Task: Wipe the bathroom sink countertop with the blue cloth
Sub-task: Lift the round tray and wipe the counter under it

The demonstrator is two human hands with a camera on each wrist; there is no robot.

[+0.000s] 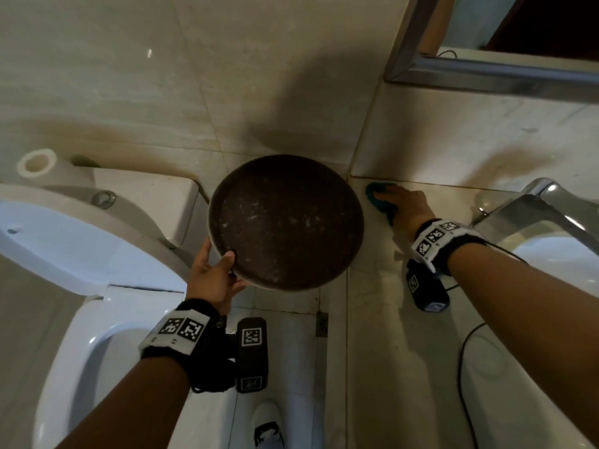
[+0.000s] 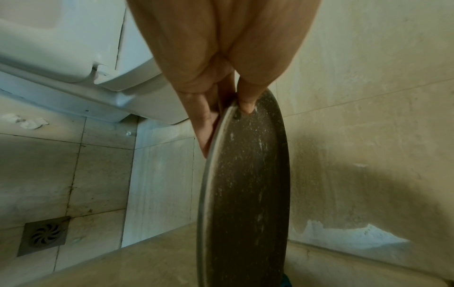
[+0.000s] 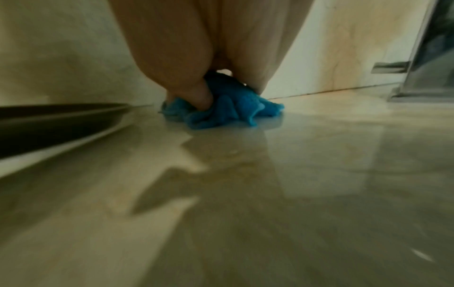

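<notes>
1. Crumpled blue cloth (image 1: 378,196): at the beige stone countertop's (image 1: 382,303) back left corner, clutched by right hand (image 1: 405,207).
2. Round dark speckled tray (image 1: 286,222): empty, left hand (image 1: 214,277) pinching its rim, lifted beyond the countertop's left edge.

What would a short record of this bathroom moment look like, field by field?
Left hand: holds the dark round tray by its rim, thumb on top, lifted and tilted
Right hand: presses the blue cloth onto the countertop at the back, next to the wall
Grip on cloth: fingers curled into it
Faucet: to the right of the cloth
Toilet: to the left, lid up
</notes>
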